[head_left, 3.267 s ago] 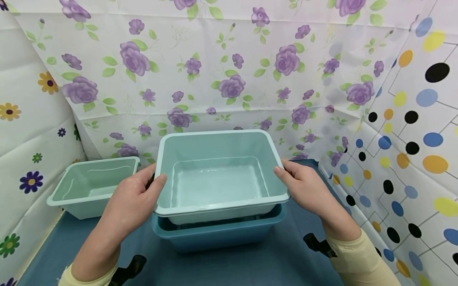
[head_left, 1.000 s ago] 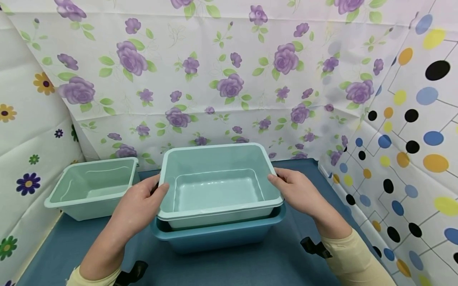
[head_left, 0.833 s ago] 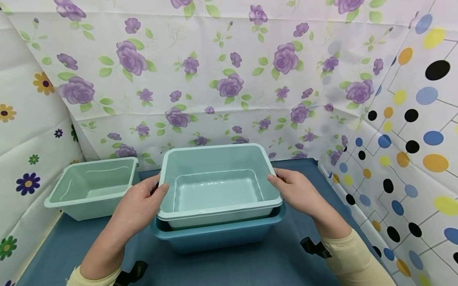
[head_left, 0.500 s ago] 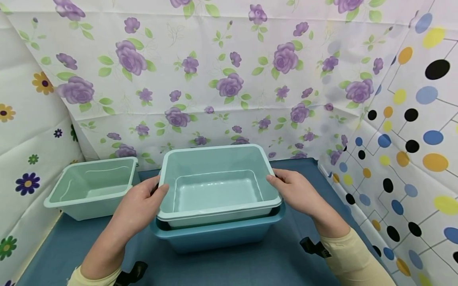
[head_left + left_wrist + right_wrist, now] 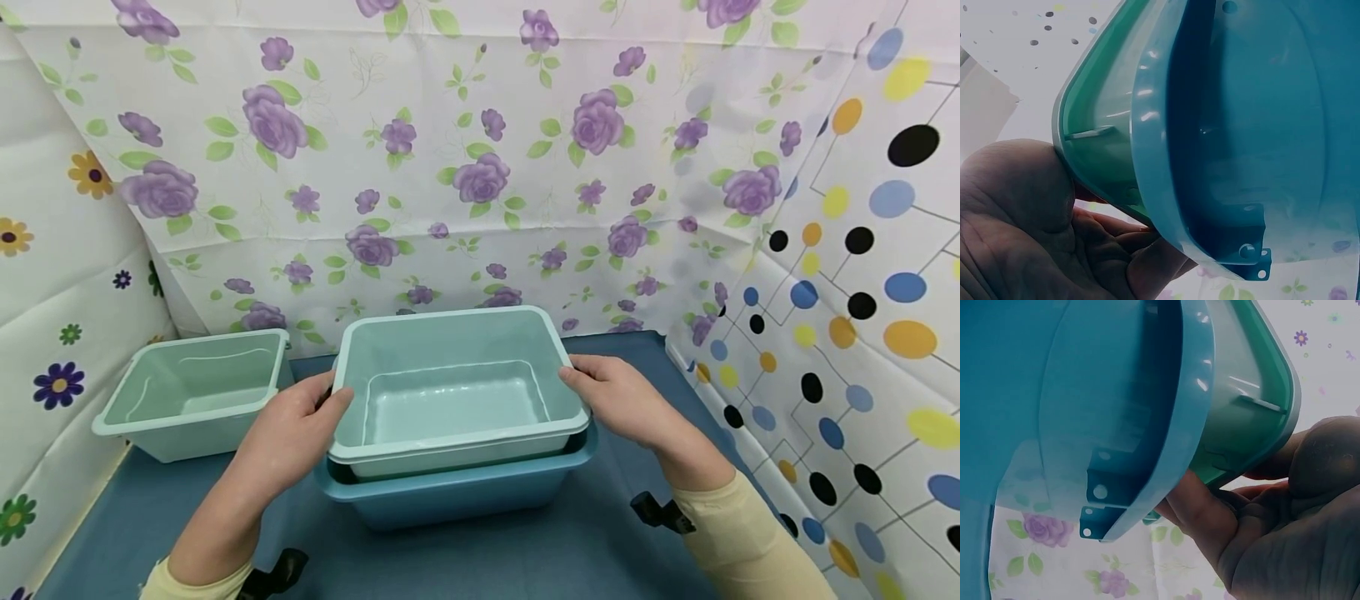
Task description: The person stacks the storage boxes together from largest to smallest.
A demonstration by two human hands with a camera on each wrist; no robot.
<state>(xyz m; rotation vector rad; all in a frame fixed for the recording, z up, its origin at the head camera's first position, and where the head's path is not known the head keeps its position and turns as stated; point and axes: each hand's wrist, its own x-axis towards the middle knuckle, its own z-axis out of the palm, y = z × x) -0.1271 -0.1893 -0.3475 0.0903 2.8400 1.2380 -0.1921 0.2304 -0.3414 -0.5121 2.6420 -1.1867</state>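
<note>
A pale green plastic basin (image 5: 457, 400) sits partly inside a blue basin (image 5: 457, 496) in the middle of the table. My left hand (image 5: 288, 429) grips the pale basin's left rim, thumb on top and fingers underneath. On the opposite side, my right hand (image 5: 618, 400) holds the right rim in the same way. From below, the left wrist view has the green basin's underside (image 5: 1097, 119) standing out above the blue basin's rim (image 5: 1150, 125). The right wrist view likewise has fingers (image 5: 1200, 509) curled under the green rim, close to the blue basin (image 5: 1110, 412).
Another light green basin (image 5: 198, 387) stands at the back left, near my left hand. Blue cloth (image 5: 480, 558) covers the table. A floral sheet (image 5: 480, 175) hangs behind, with a dotted sheet (image 5: 862, 333) on the right and a flowered one (image 5: 67, 317) on the left.
Since the oldest frame, the pale green basin has come down into the blue basin, both hands lowering with it. During the last second it has sunk only very slightly.
</note>
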